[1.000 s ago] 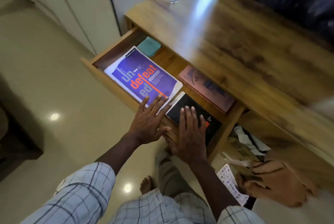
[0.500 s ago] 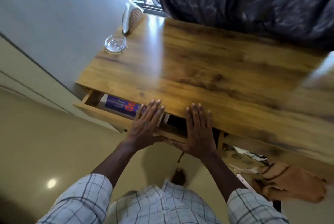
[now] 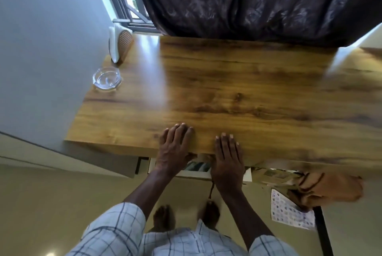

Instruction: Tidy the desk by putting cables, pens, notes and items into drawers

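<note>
Head view. Wooden desk: its surface (image 3: 237, 90) fills the middle of the frame, with the front edge toward the bottom. Left hand (image 3: 175, 148): laid flat over the front edge at centre, fingers (image 3: 182, 131) straight and close together, holding nothing. Right hand (image 3: 227, 160): just beside it to the right and apart from it, also flat, fingers (image 3: 226, 142) straight on the surface and palm past the edge, holding nothing. Drawer: hidden under the front edge behind both hands; how far it is shut cannot be told. White-edged item (image 3: 196, 172): visible below the edge between the wrists, with a teal patch; its kind is unclear. Glass dish (image 3: 106, 79): on the surface at left, near the wall. White device with a mesh face (image 3: 121, 46): upright at the upper-left corner of the surface. Dark curtain (image 3: 248, 1): across the top of the frame. Brown bag (image 3: 330, 188): lower right, under the desk. Patterned sheet (image 3: 291, 213): below the bag. Bare feet (image 3: 163, 216): on the floor, bottom centre.
</note>
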